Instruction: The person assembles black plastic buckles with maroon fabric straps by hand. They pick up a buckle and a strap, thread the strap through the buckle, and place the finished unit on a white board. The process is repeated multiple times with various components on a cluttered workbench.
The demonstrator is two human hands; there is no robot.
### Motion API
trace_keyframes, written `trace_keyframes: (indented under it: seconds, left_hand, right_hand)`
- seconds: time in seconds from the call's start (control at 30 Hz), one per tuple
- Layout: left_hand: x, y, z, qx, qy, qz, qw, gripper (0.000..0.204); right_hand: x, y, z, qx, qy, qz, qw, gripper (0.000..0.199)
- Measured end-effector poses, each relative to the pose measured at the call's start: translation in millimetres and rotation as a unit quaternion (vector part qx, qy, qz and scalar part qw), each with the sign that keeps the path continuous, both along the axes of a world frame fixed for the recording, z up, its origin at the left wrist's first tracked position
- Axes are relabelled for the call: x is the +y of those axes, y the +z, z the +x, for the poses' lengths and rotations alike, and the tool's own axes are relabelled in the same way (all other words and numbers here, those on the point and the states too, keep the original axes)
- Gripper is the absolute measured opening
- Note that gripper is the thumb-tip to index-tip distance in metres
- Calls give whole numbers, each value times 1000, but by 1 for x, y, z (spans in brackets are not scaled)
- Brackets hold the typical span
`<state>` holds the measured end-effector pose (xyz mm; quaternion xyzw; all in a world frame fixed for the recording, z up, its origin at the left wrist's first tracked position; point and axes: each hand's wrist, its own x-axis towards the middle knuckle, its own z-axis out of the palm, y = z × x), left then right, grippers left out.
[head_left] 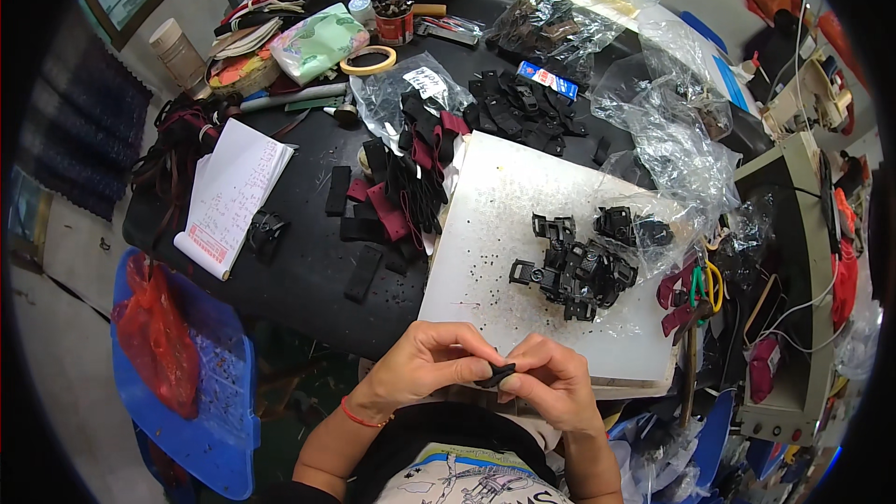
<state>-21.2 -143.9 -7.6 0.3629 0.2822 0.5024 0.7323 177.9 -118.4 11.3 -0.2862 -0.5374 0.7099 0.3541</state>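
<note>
My left hand and my right hand meet at the near edge of a white board. Between their fingertips they pinch a small black piece, which looks like folded strap; the fingers hide part of it. Just beyond my right hand, black plastic buckles lie heaped on the board. A few more black parts sit behind the heap, partly under clear plastic. To the left of the board lies a tangle of black and maroon straps. A separate black strap piece rests near the table's front edge.
More black straps are piled behind the board beside a blue box. A notepad lies at left, above a blue chair holding a red bag. Crumpled clear plastic, scissors and a hammer are at right.
</note>
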Motion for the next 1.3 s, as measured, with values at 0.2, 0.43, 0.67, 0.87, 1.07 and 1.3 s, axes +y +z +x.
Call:
trace_keyframes:
  seconds: [0.2,0.43,0.67,0.87,1.07,1.3]
  left_hand:
    - [-5,16,21,245,200,71,946,14]
    - [-3,33,18,385,171,135,897,25]
    - [-2,28,33,107,265,28,958,30]
    - [-4,15,35,71,174,104,977,25]
    - [-11,15,35,38,109,85,990,37]
    - [-7,22,32,117,64,13,991,42]
  right_hand:
    - [-6,-4,-13,-13,-122,-30,992,11]
    - [-3,4,-18,-127,-150,49,979,21]
    - [-6,4,-1,-65,-221,-5,973,36]
    - [-5,7,-2,27,-218,-55,974,37]
    - [-7,1,2,51,-184,-32,981,38]
    - [-4,14,3,-135,-204,209,947,26]
